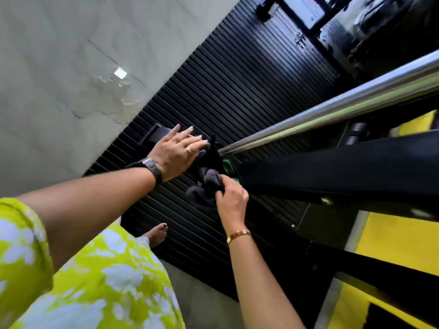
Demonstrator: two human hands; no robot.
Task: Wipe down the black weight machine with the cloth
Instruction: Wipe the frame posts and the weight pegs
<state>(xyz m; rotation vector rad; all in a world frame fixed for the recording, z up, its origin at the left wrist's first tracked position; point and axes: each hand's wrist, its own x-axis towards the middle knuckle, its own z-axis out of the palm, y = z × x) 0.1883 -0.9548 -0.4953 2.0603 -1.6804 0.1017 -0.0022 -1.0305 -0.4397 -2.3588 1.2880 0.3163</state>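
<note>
– Start on the left. What is the left hand [177,154] doing?

– It is stretched out with straight, spread fingers. It rests on a black part right at the low end of the long shiny round steel bar [332,108]. It holds nothing that I can see.

– And the right hand [231,201]?

– It sits just below that end of the steel bar, fingers curled tight round the dark grey, soft, bunched-up cloth [206,188]. The cloth pokes out toward the bar, so this is the hand that will do the wiping.

– Where is the thing to clean?

– The black weight machine [332,169] shows as a thick, smooth, dark beam just under the steel bar. It starts beside the cloth and runs long, off to the right. I think the wipe has to go along the beam, the same way the bar runs.

– Is the cloth on it yet?

– It is near the beam's end, but I cannot tell if it touches.

– Anything else?

– A small crumpled green thing [229,163] is tucked at the bar's low end, and a black ribbed mat [237,79] lies under the bar.
</note>
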